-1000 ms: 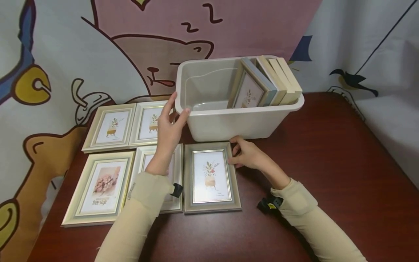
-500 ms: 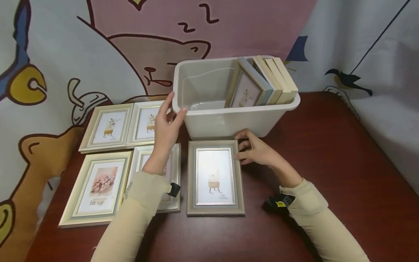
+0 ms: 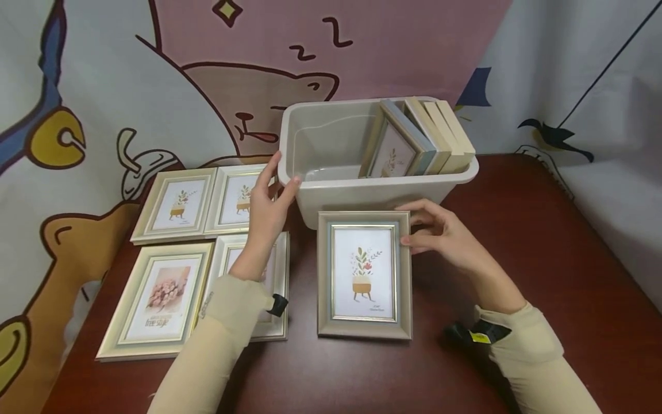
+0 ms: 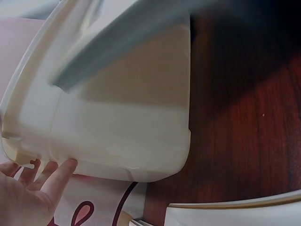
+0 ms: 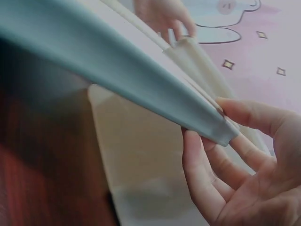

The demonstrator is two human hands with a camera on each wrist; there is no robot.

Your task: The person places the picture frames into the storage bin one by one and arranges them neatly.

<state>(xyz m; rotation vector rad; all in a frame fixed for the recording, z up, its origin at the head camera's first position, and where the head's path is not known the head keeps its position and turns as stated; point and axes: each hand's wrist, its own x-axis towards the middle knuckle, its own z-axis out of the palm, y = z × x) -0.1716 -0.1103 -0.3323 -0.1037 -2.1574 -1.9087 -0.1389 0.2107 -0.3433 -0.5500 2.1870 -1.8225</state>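
Note:
My right hand pinches the right side of a champagne-coloured picture frame with a potted-plant print. In the right wrist view its thumb and fingers lie on opposite faces of the frame's edge. The frame stands tilted up before the pale plastic bin, hiding part of its front wall. My left hand holds the bin's near left corner, thumb and fingers at the rim. In the left wrist view the frame is a blurred grey bar across the bin wall.
Several picture frames lie face up in two rows at the left, partly under my left forearm. More frames lean together in the bin's right part. The dark wooden table extends to the right. A cartoon-printed cloth hangs behind.
The picture frame has come off the table beside the other frames, moved right and tilted up with my right hand. My left hand stays at the bin's corner.

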